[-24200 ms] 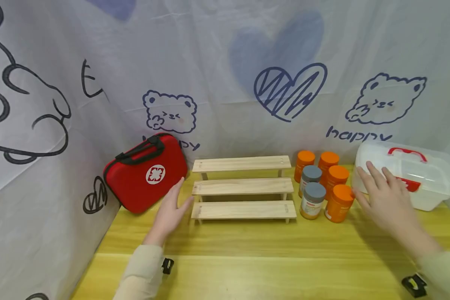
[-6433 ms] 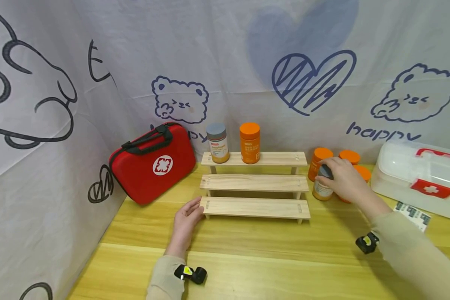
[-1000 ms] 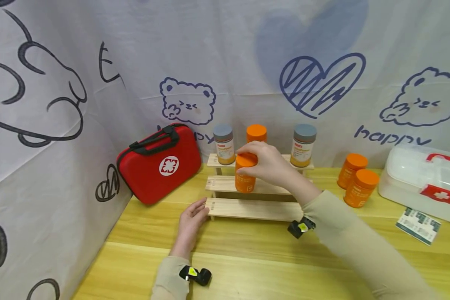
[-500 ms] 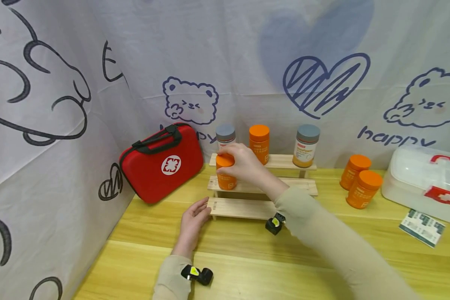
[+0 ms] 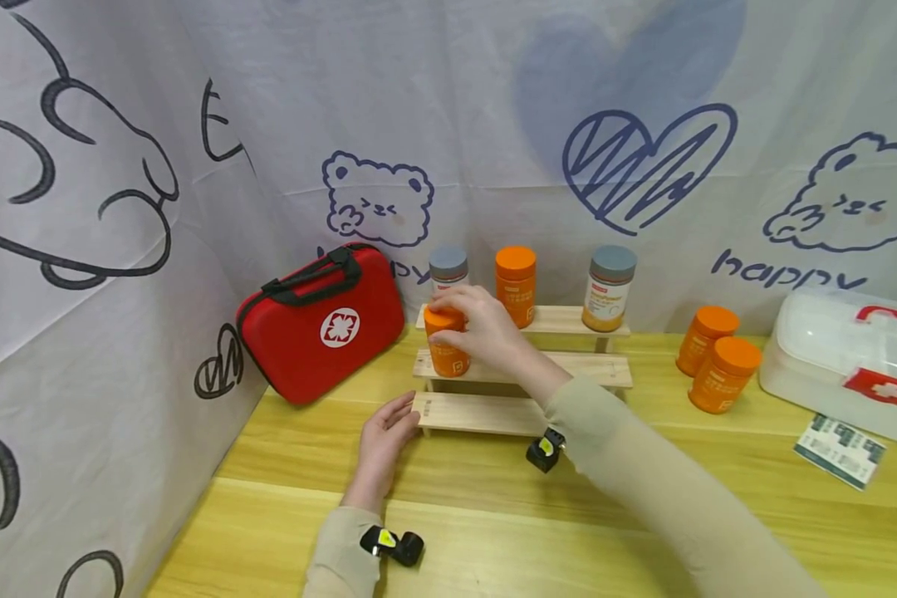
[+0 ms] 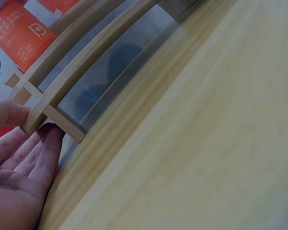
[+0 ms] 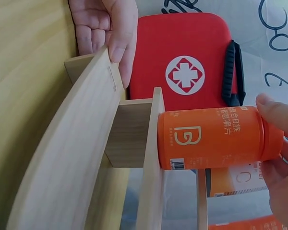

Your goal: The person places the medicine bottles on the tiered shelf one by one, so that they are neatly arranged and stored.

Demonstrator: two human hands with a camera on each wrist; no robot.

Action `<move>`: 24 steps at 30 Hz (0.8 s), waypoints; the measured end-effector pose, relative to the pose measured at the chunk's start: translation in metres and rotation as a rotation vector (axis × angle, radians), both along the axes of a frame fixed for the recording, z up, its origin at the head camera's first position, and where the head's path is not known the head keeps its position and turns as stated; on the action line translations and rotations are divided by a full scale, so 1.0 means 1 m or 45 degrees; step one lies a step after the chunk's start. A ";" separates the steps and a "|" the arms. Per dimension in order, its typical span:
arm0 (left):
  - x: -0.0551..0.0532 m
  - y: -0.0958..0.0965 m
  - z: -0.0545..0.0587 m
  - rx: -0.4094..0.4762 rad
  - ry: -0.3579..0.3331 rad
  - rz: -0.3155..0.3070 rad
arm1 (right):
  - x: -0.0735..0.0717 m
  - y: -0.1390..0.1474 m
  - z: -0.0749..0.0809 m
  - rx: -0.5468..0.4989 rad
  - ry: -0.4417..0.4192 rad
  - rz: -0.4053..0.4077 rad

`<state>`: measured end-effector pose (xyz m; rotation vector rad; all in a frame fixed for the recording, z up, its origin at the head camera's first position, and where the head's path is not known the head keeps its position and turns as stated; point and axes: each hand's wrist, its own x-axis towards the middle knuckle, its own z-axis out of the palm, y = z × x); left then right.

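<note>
My right hand (image 5: 486, 328) holds an orange pill bottle (image 5: 448, 357) by its lid, thumb on one side and fingers on the other. The bottle stands upright at the left end of the middle tier of a wooden step rack (image 5: 553, 365); its base meets the board in the right wrist view. My left hand (image 5: 385, 436) grips the left end of the lowest tier, thumb (image 7: 117, 50) on the board and fingers below it. On the top tier are a grey-lidded bottle (image 5: 448, 264), partly hidden by my right hand, an orange bottle (image 5: 516, 286) and another grey-lidded bottle (image 5: 609, 288).
Two orange bottles (image 5: 706, 340) stand on the wooden table right of the rack, before a clear first-aid box (image 5: 830, 349) with a red latch. A printed card (image 5: 840, 450) lies near it. A red first-aid bag (image 5: 321, 324) leans against the cloth on the left.
Over the last second my right hand has carried the orange bottle left along the middle tier to its left end. Earlier, bottles moved from the table onto the top tier. My left hand stays put.
</note>
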<state>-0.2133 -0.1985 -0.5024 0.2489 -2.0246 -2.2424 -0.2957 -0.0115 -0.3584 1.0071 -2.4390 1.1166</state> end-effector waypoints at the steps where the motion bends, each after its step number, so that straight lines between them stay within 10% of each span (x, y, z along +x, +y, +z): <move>1: 0.000 0.000 0.000 0.000 0.000 -0.003 | 0.001 0.002 -0.001 -0.009 0.011 0.001; 24: 0.000 0.001 0.000 0.007 0.010 0.004 | 0.065 0.123 -0.042 -0.116 0.129 -0.156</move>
